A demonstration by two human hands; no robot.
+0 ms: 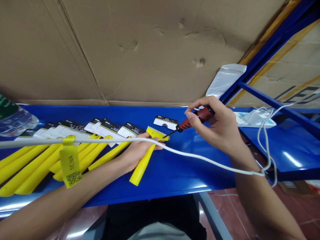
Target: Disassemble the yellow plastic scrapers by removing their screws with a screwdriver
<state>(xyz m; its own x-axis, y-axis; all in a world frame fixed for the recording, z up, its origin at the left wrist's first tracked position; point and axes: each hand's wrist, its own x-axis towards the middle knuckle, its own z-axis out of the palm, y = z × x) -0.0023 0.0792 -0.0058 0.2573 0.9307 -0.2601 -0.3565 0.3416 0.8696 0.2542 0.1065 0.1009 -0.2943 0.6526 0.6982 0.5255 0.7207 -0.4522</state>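
A yellow scraper-like tool (141, 170) lies just below the middle of the frame, its head toward the upper right and its handle slanting to the lower left. The left hand (136, 151) is curled about its neck from the left, fingertips showing beyond the head, though the cable hides part of the grip. The right hand (217, 125), right of centre, is partly closed, with thumb and fingers loosely round the red handle of a screwdriver (186, 124), whose dark tip meets the head or comes very near it; any screw there is too small to make out. To do this well, the left hand should probably pin the head firmly against the blue table (175, 180), fingers clear of the tip's path in case it slips. The shaft slants in from the upper right, so raising the handle until it stands square to the head would likely seat the tip better, and light, even pressure while turning should spare the yellow surface. The white cable (195, 154) crosses the view in front of both arms, so leaving slack there seems wise lest it snag the turning wrist
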